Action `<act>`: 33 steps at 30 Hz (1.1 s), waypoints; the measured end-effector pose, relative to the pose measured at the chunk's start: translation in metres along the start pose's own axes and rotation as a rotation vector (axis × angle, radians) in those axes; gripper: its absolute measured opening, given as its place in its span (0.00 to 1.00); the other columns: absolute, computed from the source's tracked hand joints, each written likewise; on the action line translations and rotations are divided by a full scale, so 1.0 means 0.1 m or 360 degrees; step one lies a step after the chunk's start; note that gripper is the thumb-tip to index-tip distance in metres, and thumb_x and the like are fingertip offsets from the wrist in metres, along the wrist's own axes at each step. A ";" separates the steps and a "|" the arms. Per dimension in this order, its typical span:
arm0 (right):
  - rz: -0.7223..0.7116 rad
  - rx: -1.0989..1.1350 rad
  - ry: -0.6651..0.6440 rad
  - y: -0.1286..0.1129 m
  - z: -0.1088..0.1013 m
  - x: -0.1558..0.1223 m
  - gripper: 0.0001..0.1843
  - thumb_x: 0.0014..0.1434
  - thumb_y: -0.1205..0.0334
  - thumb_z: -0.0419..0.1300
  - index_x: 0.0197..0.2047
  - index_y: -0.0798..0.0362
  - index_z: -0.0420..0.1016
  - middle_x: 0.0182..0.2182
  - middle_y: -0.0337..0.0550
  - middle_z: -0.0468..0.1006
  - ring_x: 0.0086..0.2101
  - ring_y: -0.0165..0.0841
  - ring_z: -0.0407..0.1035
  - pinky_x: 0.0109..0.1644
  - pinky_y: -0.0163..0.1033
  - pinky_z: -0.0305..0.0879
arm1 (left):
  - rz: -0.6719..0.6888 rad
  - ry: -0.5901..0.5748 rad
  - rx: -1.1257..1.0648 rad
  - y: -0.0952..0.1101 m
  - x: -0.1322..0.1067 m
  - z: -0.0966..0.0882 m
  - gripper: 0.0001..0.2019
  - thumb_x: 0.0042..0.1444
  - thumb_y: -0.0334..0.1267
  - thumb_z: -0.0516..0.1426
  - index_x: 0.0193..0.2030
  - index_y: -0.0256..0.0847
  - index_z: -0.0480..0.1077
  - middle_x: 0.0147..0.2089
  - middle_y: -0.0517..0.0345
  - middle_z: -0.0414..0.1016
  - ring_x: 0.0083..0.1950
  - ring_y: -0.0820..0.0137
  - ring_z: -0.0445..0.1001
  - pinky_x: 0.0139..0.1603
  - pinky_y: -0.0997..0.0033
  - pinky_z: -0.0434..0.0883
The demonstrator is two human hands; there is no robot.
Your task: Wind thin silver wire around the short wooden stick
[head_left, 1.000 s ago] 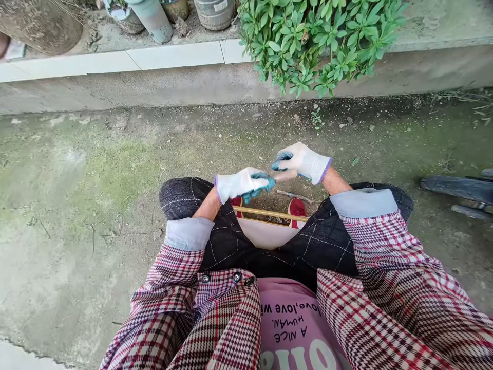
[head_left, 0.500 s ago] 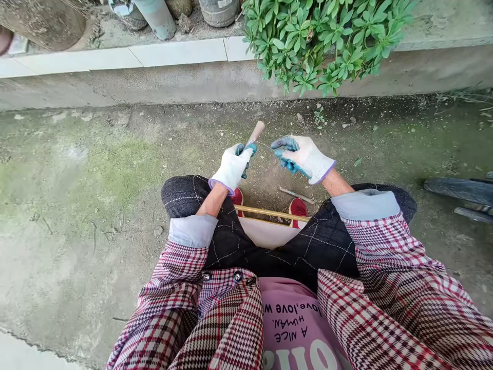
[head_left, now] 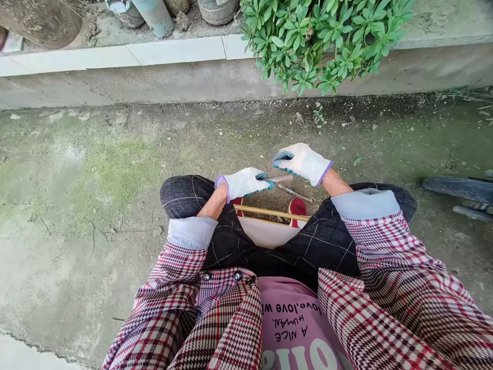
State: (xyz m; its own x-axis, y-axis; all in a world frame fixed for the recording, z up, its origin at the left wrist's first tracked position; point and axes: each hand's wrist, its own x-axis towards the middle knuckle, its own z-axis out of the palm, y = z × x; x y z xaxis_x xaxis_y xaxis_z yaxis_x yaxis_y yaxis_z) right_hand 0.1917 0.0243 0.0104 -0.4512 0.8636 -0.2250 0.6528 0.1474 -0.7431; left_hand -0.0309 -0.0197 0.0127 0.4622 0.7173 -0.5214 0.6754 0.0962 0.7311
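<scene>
Where mossy concrete ground (head_left: 96,169) meets ledge (head_left: 154,82) w/ plant (head_left: 316,36), left hand (head_left: 242,182) fingers grip stick (head_left: 282,178); right hand (head_left: 304,160) curled, hold unclear.

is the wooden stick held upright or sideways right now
Sideways: the wooden stick lies nearly level, gripped by the left hand and reaching just below the right hand.

Concrete ground (head_left: 96,169): grey, dusty, green moss patch across left half. Thin stick (head_left: 296,193) lying flat on dirt, just beyond red shoes (head_left: 297,207), both planted on ground. Loose twigs and grit scattered about. Small weed (head_left: 318,117) sprouting near foot of raised ledge (head_left: 173,51). Dark long object (head_left: 458,187) flat on ground at far right edge, well apart from stick; too cut off to identify.
</scene>
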 end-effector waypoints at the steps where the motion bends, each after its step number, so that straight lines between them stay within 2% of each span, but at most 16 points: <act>1: -0.0003 -0.0043 0.0001 -0.01 0.01 -0.01 0.05 0.58 0.65 0.66 0.31 0.53 0.84 0.28 0.40 0.82 0.32 0.33 0.72 0.38 0.38 0.64 | -0.0016 0.0154 0.0175 -0.04 0.05 -0.01 0.12 0.60 0.45 0.63 0.31 0.40 0.75 0.26 0.60 0.69 0.29 0.70 0.67 0.33 0.69 0.63; 3: 0.0032 -0.0026 0.0003 -0.04 0.04 -0.03 0.08 0.60 0.61 0.65 0.33 0.53 0.84 0.26 0.39 0.81 0.30 0.32 0.71 0.36 0.38 0.63 | -0.0053 0.0428 0.0285 -0.11 0.13 -0.05 0.13 0.61 0.46 0.63 0.30 0.41 0.73 0.26 0.60 0.69 0.30 0.70 0.67 0.34 0.68 0.63; 6: 0.0142 0.0206 0.0062 -0.10 0.06 -0.05 0.10 0.64 0.58 0.64 0.37 0.54 0.85 0.26 0.39 0.80 0.26 0.30 0.70 0.30 0.36 0.64 | -0.0136 0.0701 -0.0193 -0.11 0.16 -0.12 0.12 0.65 0.46 0.61 0.35 0.41 0.72 0.26 0.62 0.67 0.26 0.72 0.65 0.30 0.71 0.64; 9: 0.0262 0.0447 0.0071 -0.12 0.05 -0.06 0.08 0.65 0.59 0.66 0.39 0.54 0.84 0.27 0.42 0.81 0.25 0.30 0.70 0.25 0.34 0.64 | -0.0125 0.0788 -0.0844 -0.03 0.10 -0.17 0.14 0.69 0.50 0.59 0.41 0.40 0.72 0.24 0.66 0.63 0.21 0.77 0.59 0.26 0.74 0.66; 11: 0.0318 0.0521 0.0033 -0.11 0.05 -0.04 0.06 0.64 0.61 0.68 0.38 0.54 0.83 0.27 0.43 0.81 0.25 0.29 0.71 0.23 0.32 0.64 | -0.0033 0.0752 -0.1080 0.02 0.03 -0.21 0.19 0.69 0.57 0.58 0.44 0.40 0.72 0.23 0.68 0.60 0.19 0.78 0.56 0.24 0.75 0.67; 14: 0.0347 0.0549 -0.0017 -0.04 0.06 0.00 0.06 0.64 0.61 0.69 0.37 0.54 0.83 0.26 0.43 0.80 0.24 0.29 0.71 0.22 0.31 0.64 | 0.0174 0.0515 -0.1211 0.03 -0.10 -0.25 0.26 0.67 0.65 0.56 0.45 0.41 0.73 0.22 0.69 0.58 0.18 0.78 0.55 0.24 0.74 0.68; 16: 0.0334 0.0519 -0.0014 0.02 0.06 0.02 0.07 0.64 0.60 0.69 0.36 0.54 0.84 0.26 0.43 0.80 0.23 0.29 0.70 0.22 0.32 0.64 | 0.0274 0.0169 -0.1158 0.03 -0.17 -0.24 0.27 0.64 0.66 0.57 0.45 0.40 0.74 0.21 0.68 0.59 0.18 0.77 0.56 0.23 0.73 0.68; 18: 0.0282 0.0453 0.0009 0.08 0.06 0.04 0.07 0.63 0.59 0.69 0.36 0.53 0.85 0.27 0.42 0.81 0.24 0.29 0.70 0.24 0.33 0.65 | 0.0231 -0.0229 -0.0931 0.03 -0.20 -0.19 0.25 0.61 0.63 0.61 0.45 0.40 0.76 0.22 0.66 0.63 0.19 0.75 0.60 0.23 0.72 0.67; 19: 0.0240 0.0401 0.0016 0.10 0.05 0.04 0.07 0.63 0.59 0.68 0.36 0.53 0.85 0.28 0.42 0.82 0.25 0.30 0.71 0.25 0.34 0.66 | 0.0158 -0.0370 -0.0767 0.03 -0.19 -0.14 0.23 0.60 0.60 0.63 0.45 0.40 0.77 0.23 0.64 0.66 0.20 0.75 0.62 0.24 0.72 0.66; 20: 0.0193 0.0331 0.0019 0.10 0.04 0.04 0.07 0.62 0.59 0.68 0.35 0.53 0.85 0.28 0.42 0.83 0.26 0.31 0.71 0.27 0.35 0.67 | 0.0067 -0.0450 -0.0587 0.02 -0.17 -0.09 0.20 0.59 0.56 0.64 0.44 0.40 0.77 0.24 0.63 0.68 0.22 0.74 0.65 0.24 0.73 0.65; 21: 0.0145 0.0247 0.0018 0.10 0.04 0.04 0.06 0.62 0.60 0.68 0.35 0.52 0.86 0.29 0.41 0.84 0.27 0.31 0.72 0.30 0.35 0.67 | -0.0023 -0.0446 -0.0401 0.00 -0.12 -0.04 0.17 0.59 0.53 0.64 0.42 0.41 0.77 0.25 0.63 0.70 0.23 0.74 0.66 0.25 0.73 0.64; 23: 0.0083 0.0085 0.0018 0.07 0.02 0.02 0.05 0.60 0.63 0.68 0.34 0.53 0.86 0.30 0.41 0.84 0.29 0.31 0.72 0.33 0.36 0.67 | -0.0145 -0.0319 -0.0071 -0.07 -0.01 0.02 0.13 0.59 0.50 0.63 0.35 0.42 0.74 0.25 0.64 0.68 0.24 0.74 0.65 0.25 0.72 0.61; 25: 0.0105 0.0040 0.0027 0.01 0.01 0.00 0.05 0.60 0.64 0.68 0.33 0.53 0.86 0.27 0.40 0.82 0.27 0.30 0.70 0.32 0.36 0.65 | -0.0130 0.0002 0.0169 -0.17 0.12 0.03 0.15 0.59 0.47 0.63 0.27 0.42 0.70 0.23 0.64 0.65 0.25 0.74 0.61 0.27 0.70 0.57; 26: 0.0138 0.0081 0.0022 -0.02 0.00 -0.02 0.06 0.61 0.64 0.67 0.33 0.53 0.86 0.26 0.40 0.81 0.26 0.30 0.68 0.30 0.36 0.63 | -0.0139 0.0164 0.0179 -0.22 0.18 0.02 0.16 0.59 0.47 0.63 0.26 0.42 0.68 0.22 0.63 0.65 0.25 0.73 0.61 0.27 0.69 0.57; 30: 0.0238 0.0366 -0.0050 -0.10 0.02 -0.07 0.08 0.64 0.58 0.66 0.36 0.52 0.86 0.23 0.39 0.77 0.22 0.29 0.64 0.24 0.36 0.60 | -0.0211 0.0685 -0.0347 -0.28 0.29 -0.10 0.13 0.64 0.49 0.62 0.34 0.43 0.69 0.24 0.64 0.65 0.23 0.74 0.63 0.25 0.71 0.60; 33: 0.0263 0.0473 -0.0048 -0.09 0.04 -0.07 0.07 0.64 0.59 0.67 0.37 0.51 0.85 0.23 0.38 0.76 0.23 0.29 0.65 0.24 0.35 0.61 | -0.0193 0.0797 -0.0783 -0.18 0.21 -0.16 0.12 0.67 0.48 0.60 0.40 0.42 0.70 0.24 0.67 0.62 0.21 0.76 0.60 0.23 0.75 0.63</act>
State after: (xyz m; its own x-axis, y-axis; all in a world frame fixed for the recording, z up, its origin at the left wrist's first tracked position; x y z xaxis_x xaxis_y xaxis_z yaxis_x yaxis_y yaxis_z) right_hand 0.1867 0.0151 0.0161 -0.3749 0.8487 -0.3731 0.5145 -0.1443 -0.8453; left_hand -0.0425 0.0050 -0.0040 0.0011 0.9012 -0.4334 0.3134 0.4112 0.8560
